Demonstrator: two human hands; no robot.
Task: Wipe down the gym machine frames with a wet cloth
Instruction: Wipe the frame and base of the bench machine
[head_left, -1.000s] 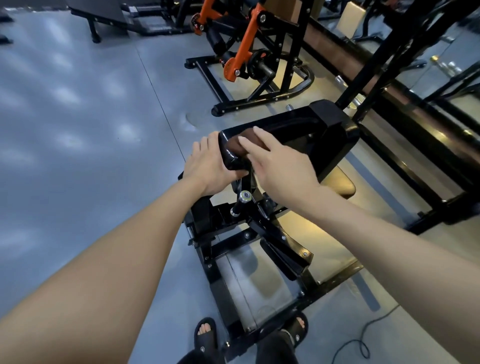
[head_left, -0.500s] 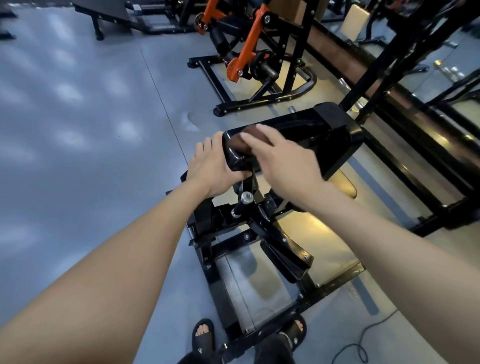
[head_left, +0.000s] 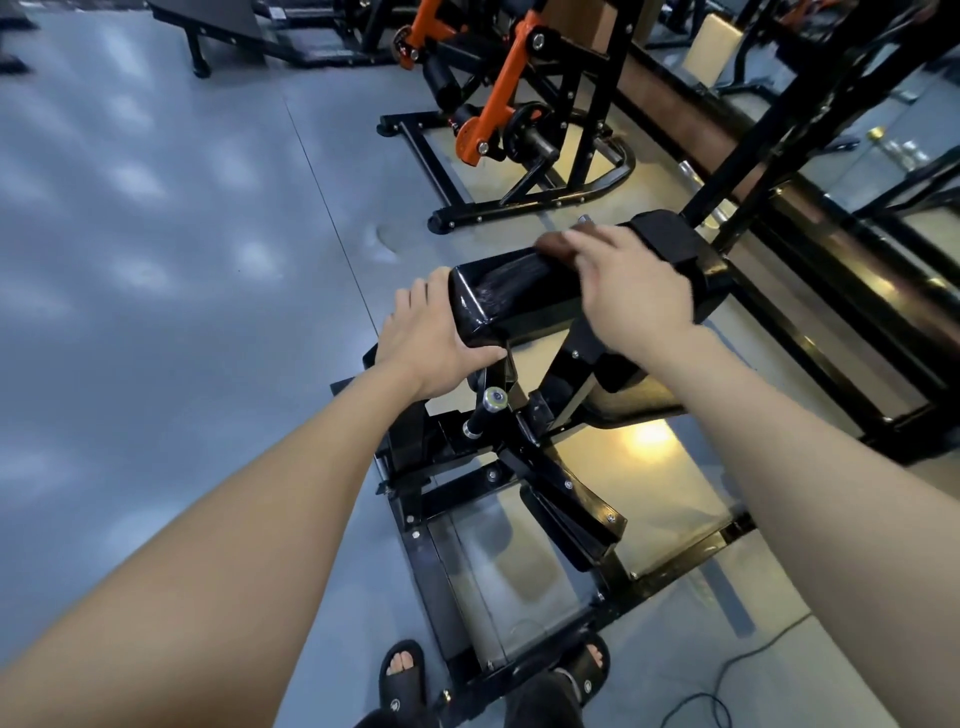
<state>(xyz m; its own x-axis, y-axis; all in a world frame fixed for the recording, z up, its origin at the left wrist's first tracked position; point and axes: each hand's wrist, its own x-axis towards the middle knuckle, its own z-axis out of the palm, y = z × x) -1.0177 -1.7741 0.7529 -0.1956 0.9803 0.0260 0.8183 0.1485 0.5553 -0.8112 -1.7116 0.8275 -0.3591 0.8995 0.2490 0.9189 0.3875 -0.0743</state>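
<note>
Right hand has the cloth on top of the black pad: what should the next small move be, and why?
Probably slide the brown cloth farther along the pad toward its far end. Wet streaks show only near the end the left hand steadies; the right hand presses the cloth mid-pad.

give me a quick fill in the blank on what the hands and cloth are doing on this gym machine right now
1. The brown cloth lies under the ____ hand.
2. The left hand grips the near end of the ____ pad.
3. The machine farther back has arms painted ____.
4. On both feet the person wears black ____.

Missing words: right; black; orange; sandals
</note>
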